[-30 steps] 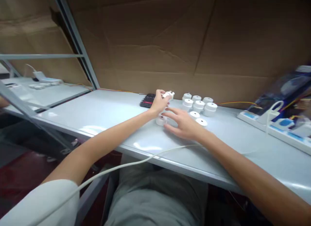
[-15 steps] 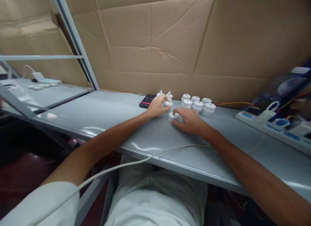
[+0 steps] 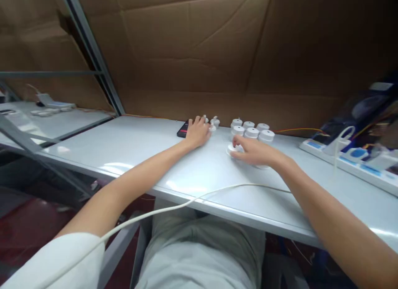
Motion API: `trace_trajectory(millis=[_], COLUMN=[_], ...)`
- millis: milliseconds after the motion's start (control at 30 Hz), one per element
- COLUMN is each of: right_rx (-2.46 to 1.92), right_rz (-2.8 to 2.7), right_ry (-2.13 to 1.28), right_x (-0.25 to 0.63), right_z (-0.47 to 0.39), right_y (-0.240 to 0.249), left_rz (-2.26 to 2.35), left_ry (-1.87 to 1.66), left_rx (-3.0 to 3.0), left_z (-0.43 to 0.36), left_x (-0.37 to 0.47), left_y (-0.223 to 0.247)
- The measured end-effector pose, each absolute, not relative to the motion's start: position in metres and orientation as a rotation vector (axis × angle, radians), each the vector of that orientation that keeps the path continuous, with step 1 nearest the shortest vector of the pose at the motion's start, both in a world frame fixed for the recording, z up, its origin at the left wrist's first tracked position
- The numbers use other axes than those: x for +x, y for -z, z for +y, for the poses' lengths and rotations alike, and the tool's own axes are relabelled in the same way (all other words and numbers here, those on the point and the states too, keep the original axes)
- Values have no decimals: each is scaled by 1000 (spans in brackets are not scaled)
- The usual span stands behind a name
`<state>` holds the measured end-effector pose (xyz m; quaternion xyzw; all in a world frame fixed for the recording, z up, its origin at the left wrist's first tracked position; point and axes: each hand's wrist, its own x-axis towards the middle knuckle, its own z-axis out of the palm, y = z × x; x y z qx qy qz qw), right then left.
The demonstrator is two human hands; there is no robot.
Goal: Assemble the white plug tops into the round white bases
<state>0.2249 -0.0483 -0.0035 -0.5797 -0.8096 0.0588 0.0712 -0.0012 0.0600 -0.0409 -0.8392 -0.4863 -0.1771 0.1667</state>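
Note:
My right hand (image 3: 253, 151) pinches a white round plastic housing (image 3: 231, 149) low over the grey-white table, thumb and fingertips at its top. Part of another white piece (image 3: 263, 167) shows below that palm. Just behind stand several similar white round housings (image 3: 251, 132) in two rows, most with a small dark dot on top. Over to the left, my left hand (image 3: 198, 133) lies with fingers spread beside smaller white parts with knobbed tops (image 3: 214, 122). It partly covers a dark phone (image 3: 183, 130); what is under its palm is hidden.
A cardboard sheet (image 3: 186, 73) walls off the back. On the right sits a white power strip (image 3: 357, 164) with plugs. A pale cable (image 3: 186, 204) runs across the table's front edge and my left arm. A metal frame (image 3: 90, 44) stands at left.
My right hand has moved right with the white round housing, nearer the rows. My left hand has shifted slightly left and back, its fingers now over the phone's edge. The picture's lighting has changed.

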Motion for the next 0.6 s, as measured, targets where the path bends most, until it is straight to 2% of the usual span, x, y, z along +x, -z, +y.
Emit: trace_trajectory(millis=[133,267,367,600], right_rx=[-1691,-1574,-1593,-1466], right_rz=[-2397,-2098,-2081,-2072], right_ry=[-129,153,283,194], right_x=[231,227,225,226], right_z=[-40,-25,-16,-8], right_y=[5,21,34,35], left_rz=[-1399,-1386,-1359,-1256], left_ry=[502,556,661,797], left_rx=[-2429,-2473,-2480,-2644], left_z=[61,61,59,40], left_x=[-3,-1,2,13], left_y=[41,41,39,32])
